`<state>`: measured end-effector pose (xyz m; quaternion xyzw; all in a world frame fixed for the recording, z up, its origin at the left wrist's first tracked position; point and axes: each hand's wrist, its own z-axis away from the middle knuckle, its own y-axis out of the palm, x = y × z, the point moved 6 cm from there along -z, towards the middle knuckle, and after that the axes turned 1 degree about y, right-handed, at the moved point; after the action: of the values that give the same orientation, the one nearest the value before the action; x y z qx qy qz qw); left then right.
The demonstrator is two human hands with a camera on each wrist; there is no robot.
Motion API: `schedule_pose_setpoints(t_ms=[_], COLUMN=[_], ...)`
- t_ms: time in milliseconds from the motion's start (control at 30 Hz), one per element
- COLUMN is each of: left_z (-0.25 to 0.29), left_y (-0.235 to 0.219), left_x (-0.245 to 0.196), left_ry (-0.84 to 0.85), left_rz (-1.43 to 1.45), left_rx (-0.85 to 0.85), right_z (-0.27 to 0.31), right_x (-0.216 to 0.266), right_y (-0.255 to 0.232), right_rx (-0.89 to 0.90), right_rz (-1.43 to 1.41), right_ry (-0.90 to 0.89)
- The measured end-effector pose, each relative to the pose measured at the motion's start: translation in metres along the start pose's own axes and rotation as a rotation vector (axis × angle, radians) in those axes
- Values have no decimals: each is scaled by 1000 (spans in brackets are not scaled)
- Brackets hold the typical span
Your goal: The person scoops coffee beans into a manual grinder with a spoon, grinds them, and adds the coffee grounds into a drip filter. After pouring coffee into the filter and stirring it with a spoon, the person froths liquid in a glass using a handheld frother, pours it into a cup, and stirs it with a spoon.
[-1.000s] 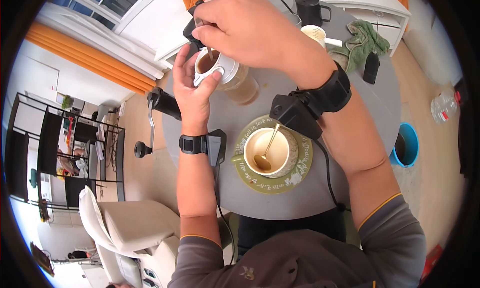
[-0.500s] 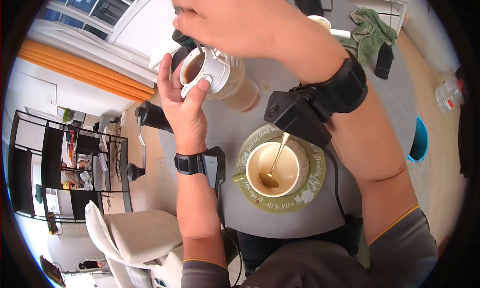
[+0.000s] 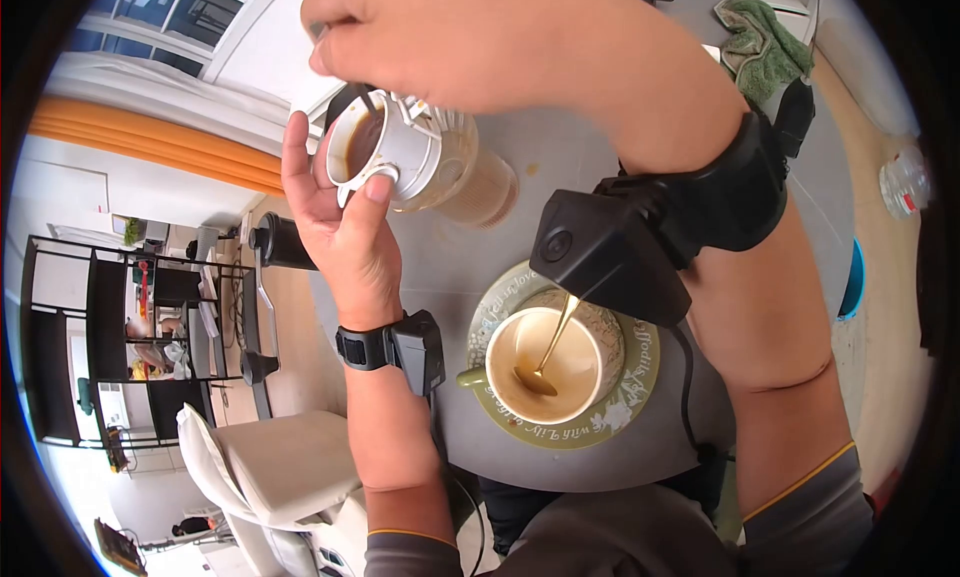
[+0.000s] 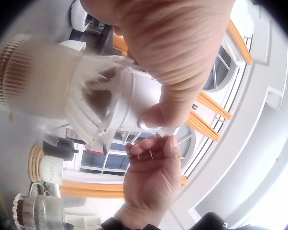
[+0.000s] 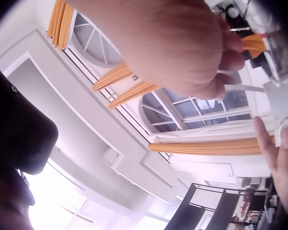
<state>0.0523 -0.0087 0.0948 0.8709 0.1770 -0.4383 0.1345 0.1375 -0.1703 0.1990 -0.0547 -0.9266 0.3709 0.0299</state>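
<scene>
My left hand (image 3: 350,237) holds a clear vessel (image 3: 470,187) by its white collar, thumb on the near side. The vessel has a ribbed base and leans on the tabletop, its mouth tipped toward the left and showing brown liquid (image 3: 364,142). Above the mouth my right hand (image 3: 430,47) pinches a thin, flat stirring stick (image 5: 247,88); its lower end is hidden in the liquid. Nearer the body, a cream cup (image 3: 515,342) stands on a green lettered saucer (image 3: 590,437), with a gold spoon (image 3: 540,379) resting inside it.
A hand coffee grinder (image 3: 282,242) with a crank is left of the vessel. A green cloth (image 3: 765,52) lies at the back right. In the left wrist view stand a white mug (image 4: 51,168) and a black pitcher (image 4: 60,148). A blue bucket (image 3: 852,277) is beyond the grey table's right side.
In the head view both hands and the vessel have shifted left, and the right hand is higher up. The cup and saucer appear lower, as the head view itself has moved. Both holds are unchanged.
</scene>
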Motion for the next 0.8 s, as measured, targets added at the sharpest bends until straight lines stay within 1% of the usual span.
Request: schedule_pose_setpoints(t_ms=[33,67,300,333,367,433,467,633,667,800], left_z=[0,0,0,-1,-2,-2,-2,-1,-1,-1], left_y=[0,-1,-2,-4,-4,-3,-3,-1,-1,-1], left_x=[0,0,3,4,5,4,4,1,0,-1], left_ry=[1,2,-14,-24,-35,-38,-42,-15,-9,-8], left_rz=[-8,-17,-3,49,101,103,104,89,91,91], left_rx=[-3,-7,11,16,23,25,25,44,49,43], right_z=[3,2,-13,-10,-6,0,5,26,22,-1], right_x=[3,4,7,7,9,21,18,6,10,20], right_y=[0,-2,11,13,11,-15,-17,-20,-22,-17], right_rx=[-41,-42,590,679,678,267,266,267,267,551], right_rz=[-62,-61,143,173,174,327,327,-50,-50,115], right_ry=[-123,-123,66,94,96,-120,-119,-196,-197,-2])
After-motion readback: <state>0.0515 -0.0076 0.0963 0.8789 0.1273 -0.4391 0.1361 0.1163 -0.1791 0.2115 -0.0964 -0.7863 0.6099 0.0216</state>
